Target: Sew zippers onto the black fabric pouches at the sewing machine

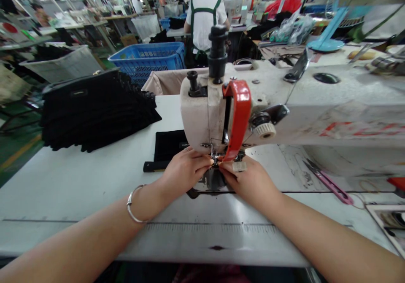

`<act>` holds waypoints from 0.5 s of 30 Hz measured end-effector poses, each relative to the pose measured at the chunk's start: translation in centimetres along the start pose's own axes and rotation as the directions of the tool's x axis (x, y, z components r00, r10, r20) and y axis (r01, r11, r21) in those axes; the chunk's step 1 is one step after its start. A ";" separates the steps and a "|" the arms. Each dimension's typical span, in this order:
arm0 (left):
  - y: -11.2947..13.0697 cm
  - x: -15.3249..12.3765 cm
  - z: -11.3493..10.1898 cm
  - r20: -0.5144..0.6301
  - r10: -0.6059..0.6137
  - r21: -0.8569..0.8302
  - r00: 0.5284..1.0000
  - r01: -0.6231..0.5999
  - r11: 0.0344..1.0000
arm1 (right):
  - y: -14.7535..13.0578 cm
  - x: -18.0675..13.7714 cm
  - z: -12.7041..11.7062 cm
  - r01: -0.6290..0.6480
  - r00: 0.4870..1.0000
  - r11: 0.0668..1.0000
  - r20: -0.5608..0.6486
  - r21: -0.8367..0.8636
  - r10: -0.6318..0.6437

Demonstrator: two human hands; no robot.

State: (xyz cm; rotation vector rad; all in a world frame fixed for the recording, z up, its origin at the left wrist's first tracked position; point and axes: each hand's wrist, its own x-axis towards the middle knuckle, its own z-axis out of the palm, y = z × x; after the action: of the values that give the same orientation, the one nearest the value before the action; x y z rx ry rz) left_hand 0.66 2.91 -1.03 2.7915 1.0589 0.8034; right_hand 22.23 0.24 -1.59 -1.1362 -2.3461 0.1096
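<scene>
Dark cloth (47, 52) sits in the pale bin (68, 66); the blue basket's (155, 61) bottom is hidden. Whether left hand (185, 167) and right hand (248, 177) grip anything under the sewing machine (202, 110), I can't tell.

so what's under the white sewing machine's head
The left hand and right hand reach in close together over a shiny metal plate. A flat black cloth piece lies beyond the left hand, its right end hidden. Whatever the hands cover can't be seen.
</scene>
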 end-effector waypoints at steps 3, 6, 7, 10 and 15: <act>0.3 0.0 -0.2 -0.001 0.014 -0.019 1.000 -0.014 1.000 | -0.1 -0.1 0.0 0.001 1.000 1.000 0.000 0.020 -0.001; 0.4 -0.3 -0.3 0.003 0.010 -0.043 1.000 -0.010 0.999 | -0.2 -0.2 0.1 0.004 1.000 0.999 -0.005 0.039 -0.004; 0.4 -0.4 -0.2 0.009 -0.005 -0.043 1.000 0.005 0.999 | -0.3 -0.2 0.2 0.002 1.000 0.999 -0.007 0.044 -0.002; 0.2 -0.4 0.1 0.024 -0.046 -0.030 0.999 0.046 0.998 | -0.2 -0.2 0.2 -0.007 1.000 0.998 -0.007 0.059 0.007; 0.0 0.1 -0.3 0.064 -0.055 0.021 0.996 0.054 0.998 | 0.2 -0.1 0.0 0.020 1.000 0.996 -0.023 0.086 -0.018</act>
State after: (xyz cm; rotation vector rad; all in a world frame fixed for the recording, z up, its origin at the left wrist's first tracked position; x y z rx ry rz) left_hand 0.56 2.93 -0.70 2.7708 1.1325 0.6960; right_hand 22.47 0.30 -1.70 -1.0680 -2.3086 0.1886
